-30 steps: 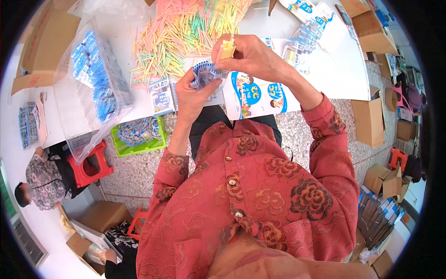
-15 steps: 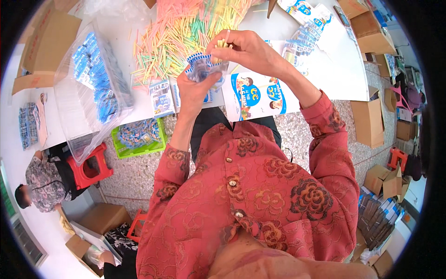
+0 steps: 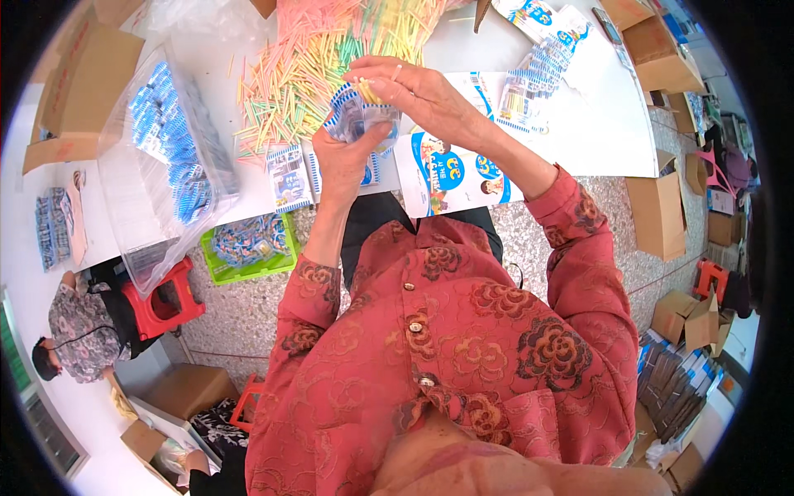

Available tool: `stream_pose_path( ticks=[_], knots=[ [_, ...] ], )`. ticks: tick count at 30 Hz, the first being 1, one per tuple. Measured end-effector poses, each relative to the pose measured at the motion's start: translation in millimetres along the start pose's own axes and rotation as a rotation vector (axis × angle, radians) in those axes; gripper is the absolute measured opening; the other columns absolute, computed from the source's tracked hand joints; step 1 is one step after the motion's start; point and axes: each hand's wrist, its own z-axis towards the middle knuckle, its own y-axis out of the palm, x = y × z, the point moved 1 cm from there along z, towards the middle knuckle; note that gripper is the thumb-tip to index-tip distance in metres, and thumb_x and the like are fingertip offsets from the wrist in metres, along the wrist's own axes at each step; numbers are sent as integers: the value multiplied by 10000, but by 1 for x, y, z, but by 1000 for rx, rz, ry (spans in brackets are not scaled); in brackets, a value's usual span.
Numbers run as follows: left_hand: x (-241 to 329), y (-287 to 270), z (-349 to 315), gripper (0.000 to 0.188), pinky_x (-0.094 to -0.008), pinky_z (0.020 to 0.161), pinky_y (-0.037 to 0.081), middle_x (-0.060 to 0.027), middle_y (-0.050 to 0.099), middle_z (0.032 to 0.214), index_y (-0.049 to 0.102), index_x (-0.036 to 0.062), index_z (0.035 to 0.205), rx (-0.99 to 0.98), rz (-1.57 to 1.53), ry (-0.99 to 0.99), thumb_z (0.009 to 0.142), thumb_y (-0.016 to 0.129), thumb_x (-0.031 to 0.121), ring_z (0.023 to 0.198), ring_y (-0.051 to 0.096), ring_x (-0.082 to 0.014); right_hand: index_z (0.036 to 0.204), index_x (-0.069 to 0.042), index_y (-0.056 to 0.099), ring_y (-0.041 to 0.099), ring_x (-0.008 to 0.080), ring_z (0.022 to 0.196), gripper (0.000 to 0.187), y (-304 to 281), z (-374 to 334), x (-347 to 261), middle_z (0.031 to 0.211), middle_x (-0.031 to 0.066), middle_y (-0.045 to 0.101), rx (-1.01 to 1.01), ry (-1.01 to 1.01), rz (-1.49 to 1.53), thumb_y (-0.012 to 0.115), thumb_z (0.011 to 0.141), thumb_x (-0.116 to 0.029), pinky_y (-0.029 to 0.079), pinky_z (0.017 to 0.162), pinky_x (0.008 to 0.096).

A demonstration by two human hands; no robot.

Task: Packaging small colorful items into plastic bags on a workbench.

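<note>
Curled nearly closed, the left hand (image 3: 341, 161) is wrapped around the bag (image 3: 349, 117), just nearer than the pile (image 3: 302, 103); sticks (image 3: 365, 93) appear pinched at its mouth by the loosely closed right hand (image 3: 418, 93). Sticks could be snagged or spilled if the thin mouth were folded. Their long axis seems to be pointed pileward; exact tilt cannot be told.

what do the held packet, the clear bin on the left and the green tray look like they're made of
Held packet: probably thin plastic film, fairly shiny, as it bends and looks partly see-through.
Clear bin: likely stiff plastic, smooth and glossy, given its transparent walls and bright reflections.
Green tray: seems moulded plastic, evenly coloured; its exact finish is hard to tell.
</note>
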Motion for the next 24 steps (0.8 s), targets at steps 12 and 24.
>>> stream_pose_path(
  ticks=[12, 24],
  knots=[
    [3, 0, 5, 274, -258, 762, 486, -66, 649, 952, 613, -9, 1018, 79, -66, 56, 751, 677, -21, 828, 611, -114, 1269, -26, 436, 481, 147, 1115, 390, -10, -11, 11, 1221, 72, 502, 83, 163, 275, 447, 946, -245, 383, 941, 285],
    [-4, -8, 9, 228, -259, 750, 486, -50, 652, 949, 627, 9, 1016, 95, -46, 24, 792, 662, 31, 817, 606, -104, 1019, -3, 585, 571, 60, 796, 210, -14, -9, 32, 867, 17, 623, 94, 235, 212, 619, 845, -115, 462, 712, 211]
  ],
)
